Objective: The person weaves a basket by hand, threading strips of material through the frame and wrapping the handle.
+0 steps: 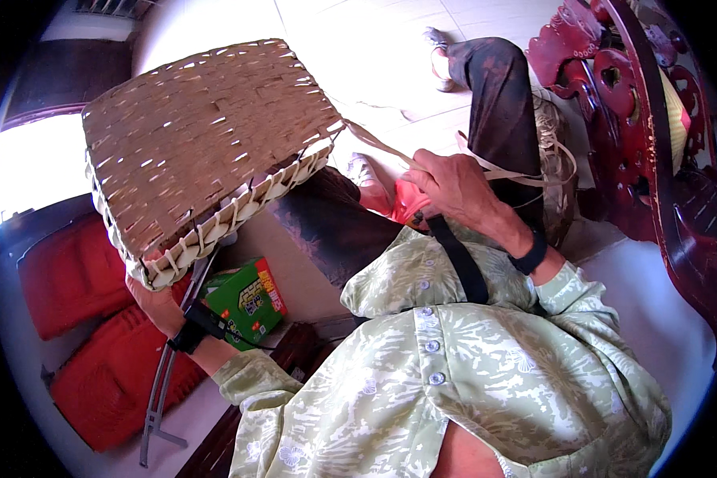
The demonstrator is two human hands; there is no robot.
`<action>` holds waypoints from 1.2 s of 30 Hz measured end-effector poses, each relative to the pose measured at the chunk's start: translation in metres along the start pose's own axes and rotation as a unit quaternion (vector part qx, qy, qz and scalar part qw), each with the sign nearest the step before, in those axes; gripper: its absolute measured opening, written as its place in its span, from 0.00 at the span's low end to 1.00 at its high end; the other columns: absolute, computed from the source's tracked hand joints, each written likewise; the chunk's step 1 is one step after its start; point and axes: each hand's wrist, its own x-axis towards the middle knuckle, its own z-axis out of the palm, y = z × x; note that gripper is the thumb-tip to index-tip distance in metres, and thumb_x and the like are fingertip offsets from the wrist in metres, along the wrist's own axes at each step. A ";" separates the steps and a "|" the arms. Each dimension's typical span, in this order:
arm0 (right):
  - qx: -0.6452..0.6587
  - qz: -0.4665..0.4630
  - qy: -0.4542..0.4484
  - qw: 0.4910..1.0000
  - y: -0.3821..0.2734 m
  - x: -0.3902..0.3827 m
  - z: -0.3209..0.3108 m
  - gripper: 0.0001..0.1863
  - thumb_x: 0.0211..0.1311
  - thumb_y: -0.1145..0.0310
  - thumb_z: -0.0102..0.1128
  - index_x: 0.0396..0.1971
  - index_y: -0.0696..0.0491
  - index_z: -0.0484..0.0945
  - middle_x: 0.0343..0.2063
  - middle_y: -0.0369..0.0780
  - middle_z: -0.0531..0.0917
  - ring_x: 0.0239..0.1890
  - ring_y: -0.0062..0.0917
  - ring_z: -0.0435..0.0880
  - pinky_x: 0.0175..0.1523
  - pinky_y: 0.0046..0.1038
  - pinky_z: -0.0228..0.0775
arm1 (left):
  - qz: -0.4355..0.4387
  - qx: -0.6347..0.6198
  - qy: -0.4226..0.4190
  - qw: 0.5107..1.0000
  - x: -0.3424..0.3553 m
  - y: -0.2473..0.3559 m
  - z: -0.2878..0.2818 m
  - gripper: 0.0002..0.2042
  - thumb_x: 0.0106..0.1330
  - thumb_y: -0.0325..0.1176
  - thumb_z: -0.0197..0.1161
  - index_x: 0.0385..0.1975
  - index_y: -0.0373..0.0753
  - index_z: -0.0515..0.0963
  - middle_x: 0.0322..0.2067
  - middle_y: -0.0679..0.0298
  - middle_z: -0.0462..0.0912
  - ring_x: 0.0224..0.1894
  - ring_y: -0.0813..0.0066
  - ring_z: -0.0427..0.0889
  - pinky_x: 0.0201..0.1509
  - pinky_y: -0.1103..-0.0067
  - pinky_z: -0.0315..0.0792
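Observation:
A flat, squarish woven basket [207, 127] of brown strips is held up at the left, its face tilted toward me. Pale lacing [239, 209] wraps round its near edge. My left hand [155, 303] grips its lower left corner, with the fingers partly hidden behind it. From the basket's right corner a pale flat strip [382, 146] runs to my right hand [458, 190], where thumb and fingers pinch it. The loose end of the strip trails on past the hand and curls over my right leg.
Red cushions [119, 374] lie at the lower left, near a green box [245, 303] and a thin grey metal frame [161, 398]. Carved dark red wooden furniture [653, 135] stands at the right. Something red [409, 199] sits between my legs.

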 end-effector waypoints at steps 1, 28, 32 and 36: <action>-0.020 -0.006 -0.007 1.000 -0.001 -0.003 -0.007 0.15 0.64 0.59 0.57 0.27 0.57 0.72 0.16 0.48 0.78 0.23 0.46 0.81 0.27 0.42 0.69 | 0.015 0.008 0.003 1.000 -0.005 0.003 0.004 0.23 0.59 0.27 0.65 0.55 0.33 0.68 0.50 0.59 0.75 0.50 0.71 0.77 0.51 0.73 0.76; 0.415 -0.204 -0.112 0.880 -0.119 -0.092 -0.075 0.16 0.56 0.65 0.65 0.22 0.57 0.67 0.14 0.45 0.74 0.21 0.44 0.78 0.27 0.39 0.65 | 0.021 0.030 0.006 0.999 0.035 0.021 0.047 0.15 0.68 0.30 0.55 0.53 0.35 0.73 0.49 0.59 0.78 0.50 0.65 0.79 0.55 0.71 0.72; 0.306 -0.200 -0.021 0.930 -0.102 -0.099 -0.084 0.16 0.55 0.65 0.66 0.24 0.55 0.67 0.14 0.44 0.75 0.20 0.43 0.78 0.25 0.38 0.67 | 0.008 0.002 -0.009 1.000 0.038 0.033 0.046 0.15 0.69 0.30 0.55 0.53 0.35 0.73 0.49 0.59 0.79 0.49 0.66 0.79 0.54 0.71 0.72; 0.359 -0.164 -0.071 0.916 -0.082 -0.110 -0.124 0.18 0.54 0.63 0.69 0.22 0.55 0.68 0.15 0.41 0.76 0.18 0.33 0.78 0.24 0.34 0.67 | -0.009 -0.032 -0.017 0.999 0.045 0.041 0.044 0.15 0.69 0.30 0.54 0.53 0.35 0.73 0.49 0.59 0.79 0.49 0.66 0.79 0.54 0.71 0.72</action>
